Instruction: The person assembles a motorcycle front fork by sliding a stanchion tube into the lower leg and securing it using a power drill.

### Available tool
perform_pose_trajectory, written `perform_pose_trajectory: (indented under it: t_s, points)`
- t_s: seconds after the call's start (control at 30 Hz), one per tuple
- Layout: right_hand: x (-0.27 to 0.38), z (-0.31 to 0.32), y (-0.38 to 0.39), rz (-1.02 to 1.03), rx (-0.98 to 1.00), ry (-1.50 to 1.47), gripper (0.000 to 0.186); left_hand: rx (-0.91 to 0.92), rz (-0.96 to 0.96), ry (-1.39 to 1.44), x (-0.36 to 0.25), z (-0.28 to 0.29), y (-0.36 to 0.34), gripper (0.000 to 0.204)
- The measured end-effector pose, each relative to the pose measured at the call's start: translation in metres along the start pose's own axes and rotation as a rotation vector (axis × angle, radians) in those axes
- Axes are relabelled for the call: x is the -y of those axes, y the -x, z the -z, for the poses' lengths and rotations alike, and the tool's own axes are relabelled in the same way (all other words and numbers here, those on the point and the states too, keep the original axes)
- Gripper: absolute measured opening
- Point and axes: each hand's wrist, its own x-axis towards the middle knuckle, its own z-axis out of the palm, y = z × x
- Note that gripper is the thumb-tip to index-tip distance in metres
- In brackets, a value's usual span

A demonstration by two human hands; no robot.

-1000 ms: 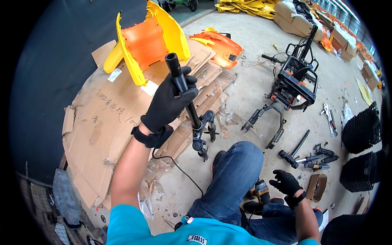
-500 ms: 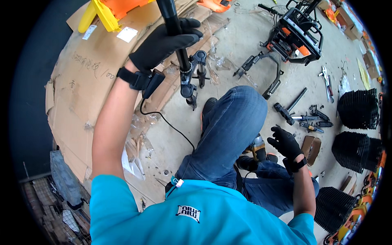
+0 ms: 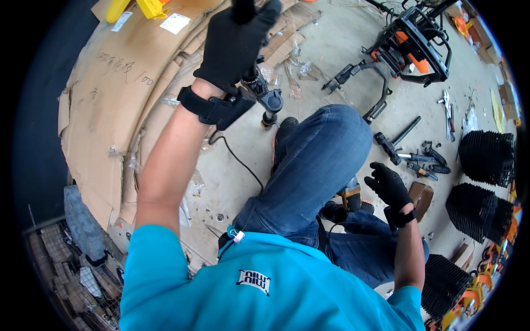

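Observation:
At the upper left my left hand [image 3: 229, 52], in a black glove, is closed round a black tube whose top end points up at me. Below the hand, a black wheel fork [image 3: 270, 101] continues from this tube, partly hidden by my wrist. Gloved too, my right hand [image 3: 389, 186] hangs beside my bent leg with its fingers apart and curled, holding nothing. A yellow and black power tool [image 3: 351, 194] lies partly hidden by my leg, close to the right hand. Beyond that hand lies another dark fork part with a long stem [image 3: 388, 148].
Flattened cardboard [image 3: 110, 138] covers the left floor. A black and orange vehicle frame [image 3: 422, 49] stands at the far right. Shock absorbers [image 3: 425, 165], wrenches [image 3: 448, 113], a small open cardboard box [image 3: 421, 199] and stacks of black crates [image 3: 486, 157] are on the right.
My left hand has lifted the fork and turned it, so the tube's top now points toward me. My right hand has barely moved and stays off the floor parts.

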Motion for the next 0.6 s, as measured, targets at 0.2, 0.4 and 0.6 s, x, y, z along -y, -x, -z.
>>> perform_pose_trajectory:
  t_s: [0.2,0.4,0.6]
  points:
    - [0.006,0.0,-0.002,0.049,-0.015,0.065,0.045,-0.233,-0.114,0.058,0.011,0.024,0.0,0.032]
    - [0.006,0.004,-0.002,0.079,-0.01,0.078,0.048,-0.246,0.022,0.096,0.025,0.016,0.002,0.045]
    - [0.003,0.004,0.001,0.084,-0.041,0.075,0.048,-0.228,0.041,0.153,0.035,0.032,-0.006,0.04]
